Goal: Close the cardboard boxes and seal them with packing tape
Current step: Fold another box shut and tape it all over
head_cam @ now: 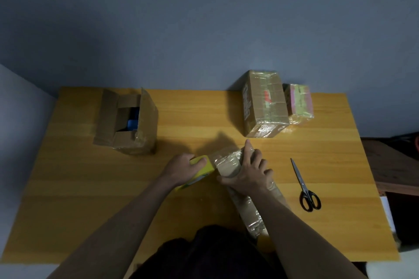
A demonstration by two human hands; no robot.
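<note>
Boxes are sitting across the wooden tabletop [204,120], and I am reading them from the left. An open box [127,122] is standing near the far left corner with its flaps up, and something blue [132,123] is showing inside it. Nearer the front edge, the left hand [183,169] is curling round a yellow tape roll [203,169], thumb lying across the top. A stretch of clear tape [217,156] is running from the roll onto the long box [242,195] just beside it. That long box is lying at the middle front of the tabletop, reaching from the person's body out toward the centre, already glossy with tape along its length. The right hand [249,172] is gripping its far end, fingers spread over the top and thumb wrapping round the near side, one finger pointing away along the edge. Beyond it, toward the far right, a sealed box [264,104] is resting against the wall side, fully wrapped in tape, with a smaller wrapped box [299,103], pinkish on top, touching its right side. Black-handled scissors [305,186] are lying closed to the right of the long box, apart from it, blades pointing away from the person.
</note>
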